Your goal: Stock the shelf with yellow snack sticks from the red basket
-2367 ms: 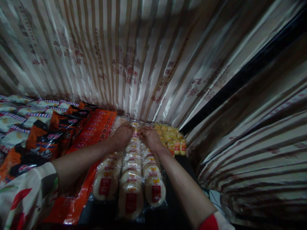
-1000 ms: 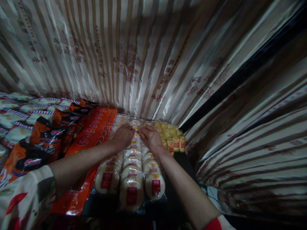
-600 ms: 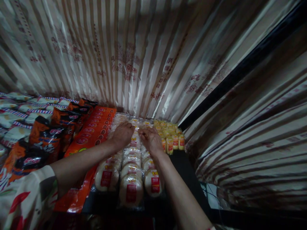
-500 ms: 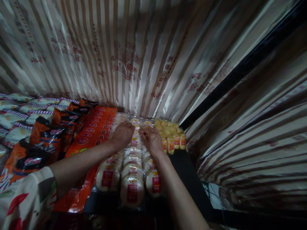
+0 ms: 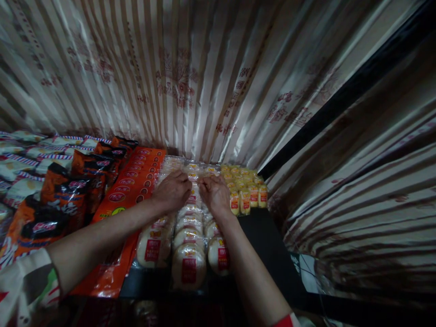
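Clear-wrapped round rice crackers with red labels stand in three rows. The middle row of rice cracker packets [image 5: 188, 267] lies between my hands, the left row [image 5: 154, 247] below my left hand, and the right row [image 5: 218, 254] beside my right wrist. My left hand [image 5: 173, 190] is closed, fingertips pinched at the left side of a packet far back in the middle row. Facing it, my right hand [image 5: 214, 193] pinches at that row's right side. The fingers partly cover what they grip.
Small yellow-wrapped packets [image 5: 252, 193] stand right of my right hand. An orange printed sheet [image 5: 117, 195] lies to the left, beside orange-and-black snack bags [image 5: 64, 190] and white packets [image 5: 25, 188]. A pleated curtain [image 5: 204, 81] hangs behind, with a black post [image 5: 327, 109] slanting across. The shelf [image 5: 265, 240] is black.
The view has shifted slightly, and the left forearm sits a little lower and further left. Both hands stay pinched at the middle row.
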### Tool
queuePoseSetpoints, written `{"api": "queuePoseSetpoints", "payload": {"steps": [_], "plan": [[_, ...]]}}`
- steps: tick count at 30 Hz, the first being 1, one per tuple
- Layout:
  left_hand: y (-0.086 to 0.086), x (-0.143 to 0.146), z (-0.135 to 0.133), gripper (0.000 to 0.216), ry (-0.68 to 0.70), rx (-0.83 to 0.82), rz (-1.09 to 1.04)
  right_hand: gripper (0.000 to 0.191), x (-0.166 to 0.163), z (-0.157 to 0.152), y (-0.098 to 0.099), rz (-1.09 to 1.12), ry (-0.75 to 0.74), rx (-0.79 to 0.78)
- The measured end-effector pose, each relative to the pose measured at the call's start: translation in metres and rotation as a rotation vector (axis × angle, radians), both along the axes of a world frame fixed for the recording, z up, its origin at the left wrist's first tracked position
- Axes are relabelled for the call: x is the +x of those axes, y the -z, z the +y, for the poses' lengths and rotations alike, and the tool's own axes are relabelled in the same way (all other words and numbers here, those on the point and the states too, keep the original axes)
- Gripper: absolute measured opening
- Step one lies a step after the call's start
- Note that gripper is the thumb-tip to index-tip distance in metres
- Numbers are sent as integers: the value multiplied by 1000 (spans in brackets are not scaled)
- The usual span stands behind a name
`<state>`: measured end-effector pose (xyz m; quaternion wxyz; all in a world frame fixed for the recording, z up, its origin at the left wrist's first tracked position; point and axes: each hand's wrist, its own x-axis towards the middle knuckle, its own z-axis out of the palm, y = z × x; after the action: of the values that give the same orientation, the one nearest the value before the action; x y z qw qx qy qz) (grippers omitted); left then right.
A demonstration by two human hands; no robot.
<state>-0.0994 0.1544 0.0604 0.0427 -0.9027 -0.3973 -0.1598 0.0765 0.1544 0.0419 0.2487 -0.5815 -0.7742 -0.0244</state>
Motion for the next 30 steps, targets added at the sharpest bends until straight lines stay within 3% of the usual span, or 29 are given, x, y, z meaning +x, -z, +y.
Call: {"api": "queuePoseSetpoints", "payload": {"steps": [10, 17, 22, 30], "plan": [[-4, 4, -9, 13, 32, -105, 148, 19, 0, -1, -2, 25, -17, -26], [-2, 8, -11, 14, -88, -102, 98, 14, 9, -11, -8, 81, -36, 8], [2, 9, -13, 13, -127, -61, 45, 10, 18, -24, -10, 74, -159, -77], [4, 9, -12, 12, -162, -27, 10, 12, 13, -27, -4, 123, -40, -97]]}}
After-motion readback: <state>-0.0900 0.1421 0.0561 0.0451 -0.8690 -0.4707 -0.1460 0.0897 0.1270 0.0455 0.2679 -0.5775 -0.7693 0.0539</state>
